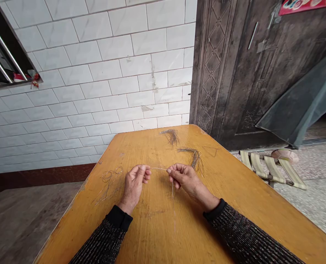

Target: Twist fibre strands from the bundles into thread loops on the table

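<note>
A thin wire [159,168] is stretched between both hands over the orange wooden table [234,205]. My left hand [134,182] pinches one end with its fingertips. My right hand [182,176] pinches the other end, and a short length of wire hangs down from its fingers. Just beyond my right hand lies a bundle of thin wires [193,156]. A second bundle [170,135] lies near the table's far edge. Left of my left hand lie several bent wire pieces with small loops [110,180].
A white tiled wall [97,84] stands behind the table. A dark metal door [251,69] is at the right, with a dark cloth [303,106] hanging by it. A small folding stool [273,168] sits on the speckled floor right of the table.
</note>
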`<state>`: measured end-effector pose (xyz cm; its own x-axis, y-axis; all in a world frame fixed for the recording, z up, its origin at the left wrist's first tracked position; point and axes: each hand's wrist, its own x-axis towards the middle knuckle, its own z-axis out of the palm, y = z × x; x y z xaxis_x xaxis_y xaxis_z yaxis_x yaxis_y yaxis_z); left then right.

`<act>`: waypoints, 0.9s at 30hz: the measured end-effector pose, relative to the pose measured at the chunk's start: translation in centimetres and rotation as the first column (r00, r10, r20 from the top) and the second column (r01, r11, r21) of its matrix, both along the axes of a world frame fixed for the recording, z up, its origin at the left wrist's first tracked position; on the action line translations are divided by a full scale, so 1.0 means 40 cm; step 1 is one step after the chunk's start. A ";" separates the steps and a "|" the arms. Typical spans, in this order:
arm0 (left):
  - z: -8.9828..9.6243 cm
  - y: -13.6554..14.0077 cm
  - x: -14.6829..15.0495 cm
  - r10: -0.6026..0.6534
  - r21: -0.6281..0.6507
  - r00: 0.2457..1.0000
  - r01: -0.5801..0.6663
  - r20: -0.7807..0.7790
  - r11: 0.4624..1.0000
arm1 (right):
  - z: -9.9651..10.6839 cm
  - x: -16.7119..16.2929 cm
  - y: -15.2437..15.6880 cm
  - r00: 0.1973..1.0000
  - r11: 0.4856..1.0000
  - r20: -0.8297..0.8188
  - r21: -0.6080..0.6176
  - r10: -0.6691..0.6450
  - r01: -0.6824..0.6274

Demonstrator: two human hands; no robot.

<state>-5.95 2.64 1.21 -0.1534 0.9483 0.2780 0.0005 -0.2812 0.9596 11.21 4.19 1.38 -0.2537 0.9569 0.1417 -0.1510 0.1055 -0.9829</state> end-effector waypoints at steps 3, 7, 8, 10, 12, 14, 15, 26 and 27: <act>-0.002 -0.001 -0.001 -0.038 -0.037 0.997 0.041 0.061 0.998 | 0.001 0.006 0.001 0.999 1.000 -0.025 0.001 -0.030 0.030; -0.005 -0.008 0.010 -0.095 -0.147 0.990 0.110 0.101 0.983 | -0.001 0.011 0.007 0.996 0.996 -0.025 0.013 -0.083 0.083; -0.005 -0.010 0.013 -0.115 -0.156 0.988 0.131 0.107 0.979 | -0.003 0.012 0.009 0.995 0.995 -0.016 0.023 -0.098 0.099; -0.003 -0.013 0.018 -0.141 -0.151 0.984 0.157 0.111 0.976 | -0.008 0.013 0.016 0.992 0.992 0.010 0.040 -0.122 0.122; -0.002 -0.014 0.019 -0.133 -0.139 0.987 0.144 0.084 0.980 | -0.012 0.013 0.020 0.991 0.991 0.034 0.042 -0.129 0.127; -0.002 -0.012 0.017 -0.092 -0.125 0.995 0.095 0.030 0.988 | -0.012 0.013 0.020 0.993 0.994 0.040 0.022 -0.107 0.106; -0.002 -0.011 0.015 -0.060 -0.112 0.998 0.061 0.009 0.992 | -0.010 0.013 0.018 0.996 0.997 0.031 0.008 -0.082 0.082; 0.005 0.016 -0.030 0.237 0.048 0.957 -0.248 0.165 0.968 | -0.037 -0.009 -0.011 0.972 0.966 0.052 -0.133 0.229 -0.220; 0.005 0.018 -0.032 0.235 0.046 0.957 -0.246 0.172 0.968 | -0.041 -0.011 -0.008 0.975 0.971 0.066 -0.119 0.214 -0.205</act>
